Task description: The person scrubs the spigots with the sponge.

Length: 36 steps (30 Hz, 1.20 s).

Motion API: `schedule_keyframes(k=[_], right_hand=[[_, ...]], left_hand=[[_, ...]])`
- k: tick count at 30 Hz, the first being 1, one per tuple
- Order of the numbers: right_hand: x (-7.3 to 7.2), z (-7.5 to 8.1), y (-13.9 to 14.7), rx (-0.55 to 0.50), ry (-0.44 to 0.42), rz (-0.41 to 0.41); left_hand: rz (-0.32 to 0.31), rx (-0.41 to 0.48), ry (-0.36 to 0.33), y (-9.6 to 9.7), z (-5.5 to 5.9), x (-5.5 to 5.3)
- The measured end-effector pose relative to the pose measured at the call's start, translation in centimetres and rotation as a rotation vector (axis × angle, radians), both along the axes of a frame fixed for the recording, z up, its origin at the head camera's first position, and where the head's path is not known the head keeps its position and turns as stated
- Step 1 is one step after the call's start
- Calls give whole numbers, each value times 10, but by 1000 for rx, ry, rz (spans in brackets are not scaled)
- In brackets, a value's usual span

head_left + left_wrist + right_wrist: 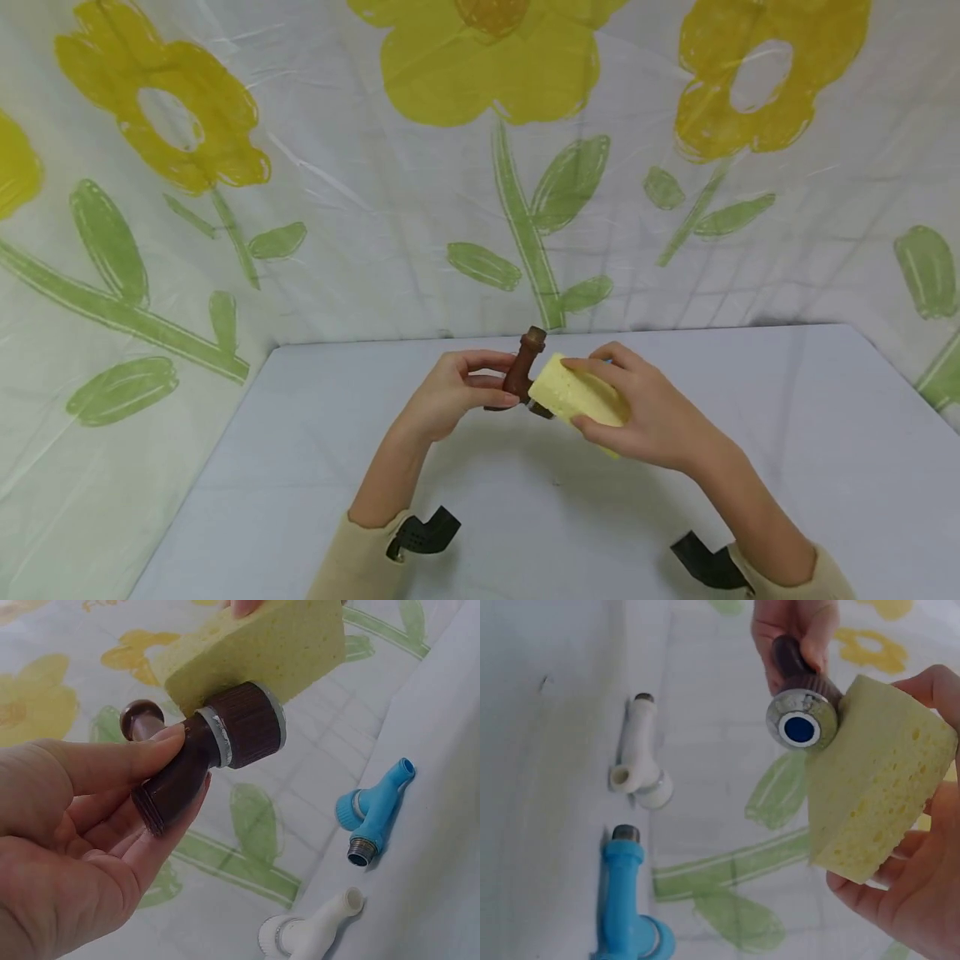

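A dark brown plastic tap (521, 367) with a ribbed round knob is held up by my left hand (461, 392), pinched between thumb and fingers. My right hand (637, 408) grips a yellow sponge (573, 390) by its edges. In the left wrist view the sponge (255, 656) lies against the knob of the brown tap (191, 742). The right wrist view shows the knob's end, a silvery ring with a blue centre, beside the sponge (881, 780). The fingers of my left hand (795, 637) are partly hidden behind the tap there.
A light blue tap (379, 810) with a metal thread lies on the white table (337, 458). Near it lies a white tap (319, 930). Both are mostly hidden in the head view. A flower-printed sheet (360, 208) hangs behind the table's far edge.
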State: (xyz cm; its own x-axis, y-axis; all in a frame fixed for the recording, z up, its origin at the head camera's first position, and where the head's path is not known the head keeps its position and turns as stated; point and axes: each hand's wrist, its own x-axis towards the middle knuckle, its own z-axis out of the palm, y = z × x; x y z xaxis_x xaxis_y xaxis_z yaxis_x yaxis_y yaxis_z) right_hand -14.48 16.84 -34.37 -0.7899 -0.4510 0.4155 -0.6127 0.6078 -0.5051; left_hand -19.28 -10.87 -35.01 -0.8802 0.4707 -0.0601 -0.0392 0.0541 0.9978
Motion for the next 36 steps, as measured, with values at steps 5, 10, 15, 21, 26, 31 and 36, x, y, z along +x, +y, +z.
schedule_keyframes(k=[5,10,15,21,26,31,36], right_hand=[[-2,2,4,-30,-105,10],[-6,2,10,-59,-179,60],[-7,3,15,-101,-261,131],[-4,6,17,-102,-279,139],[-4,6,16,-71,-250,96],[-6,6,16,-46,-228,71],[-6,6,16,-71,-232,101]], left_hand=[[-81,34,75,-2,-3,0],[-146,58,107,-3,-1,2],[-181,47,162,-5,1,3],[-211,32,215,-5,5,4],[-230,50,225,-4,5,5],[-257,75,246,-4,7,7],[-220,59,284,-6,8,7]])
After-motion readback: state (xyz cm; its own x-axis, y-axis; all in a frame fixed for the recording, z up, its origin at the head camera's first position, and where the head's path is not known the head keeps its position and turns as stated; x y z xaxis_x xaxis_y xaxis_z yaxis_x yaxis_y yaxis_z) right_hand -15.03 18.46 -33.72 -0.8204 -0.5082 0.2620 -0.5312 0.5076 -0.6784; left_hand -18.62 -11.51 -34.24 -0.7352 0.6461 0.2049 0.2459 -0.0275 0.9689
